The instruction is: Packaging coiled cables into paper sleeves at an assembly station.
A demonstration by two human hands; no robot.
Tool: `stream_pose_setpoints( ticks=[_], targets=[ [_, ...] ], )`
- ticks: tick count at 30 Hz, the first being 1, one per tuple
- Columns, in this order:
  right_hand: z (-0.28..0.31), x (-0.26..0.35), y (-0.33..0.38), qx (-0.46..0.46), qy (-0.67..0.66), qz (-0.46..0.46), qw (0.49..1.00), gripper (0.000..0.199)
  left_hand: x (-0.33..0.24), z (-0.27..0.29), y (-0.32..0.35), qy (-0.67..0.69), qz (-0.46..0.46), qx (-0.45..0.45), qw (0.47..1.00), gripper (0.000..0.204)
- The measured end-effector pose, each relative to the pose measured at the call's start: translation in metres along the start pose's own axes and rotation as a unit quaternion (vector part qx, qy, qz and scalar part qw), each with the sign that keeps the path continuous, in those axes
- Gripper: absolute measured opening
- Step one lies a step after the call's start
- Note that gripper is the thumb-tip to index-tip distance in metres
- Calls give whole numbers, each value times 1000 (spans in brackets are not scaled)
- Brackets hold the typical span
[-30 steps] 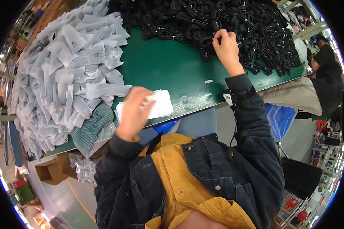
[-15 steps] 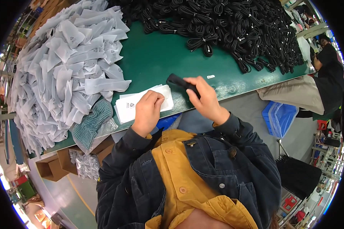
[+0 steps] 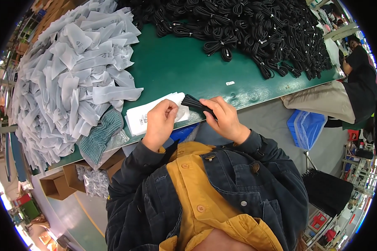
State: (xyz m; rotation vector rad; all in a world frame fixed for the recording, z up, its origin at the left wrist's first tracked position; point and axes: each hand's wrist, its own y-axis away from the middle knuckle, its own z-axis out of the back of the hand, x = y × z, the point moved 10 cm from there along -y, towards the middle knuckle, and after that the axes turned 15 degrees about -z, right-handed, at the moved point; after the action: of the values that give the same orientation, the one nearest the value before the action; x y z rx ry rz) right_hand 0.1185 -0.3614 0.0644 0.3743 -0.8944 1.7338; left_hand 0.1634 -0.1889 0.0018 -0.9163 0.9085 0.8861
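Observation:
My right hand (image 3: pixel 227 119) is wrapped round a bundled black cable (image 3: pixel 193 103), whose looped end points left. That end reaches the right edge of a flat white bag (image 3: pixel 179 99), on top of a small stack of such bags (image 3: pixel 134 119) with dark print. My left hand (image 3: pixel 160 123) pinches the top bag near that edge, its thumb and fingertips together. Whether the cable's tip is inside the bag or just against its mouth I cannot tell.
At the left rises a large heap of filled white bags (image 3: pixel 67 75). Bundled black cables (image 3: pixel 259 33) cover the far side of the green table (image 3: pixel 167 62). A teal knitted cloth (image 3: pixel 100 136) hangs over the near edge. A co-worker (image 3: pixel 358 71) sits at the right, near a blue bin (image 3: pixel 305 129).
My right hand has brought the cable slightly down and left, so its looped end now meets the bag's edge. My left hand stays at the stack.

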Motion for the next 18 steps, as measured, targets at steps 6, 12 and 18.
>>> stream_pose_setpoints(
  ticks=[6,12,18],
  targets=[
    [-5,9,3,12,51,58,997,49,0,3,1,12,13,-37,999,4],
    [-6,16,2,36,70,126,989,51,-35,4,-4,-53,-103,-23,993,9],
    [-16,13,-1,91,30,121,988,45,-75,-5,-4,-119,-249,40,960,13]
  ],
)
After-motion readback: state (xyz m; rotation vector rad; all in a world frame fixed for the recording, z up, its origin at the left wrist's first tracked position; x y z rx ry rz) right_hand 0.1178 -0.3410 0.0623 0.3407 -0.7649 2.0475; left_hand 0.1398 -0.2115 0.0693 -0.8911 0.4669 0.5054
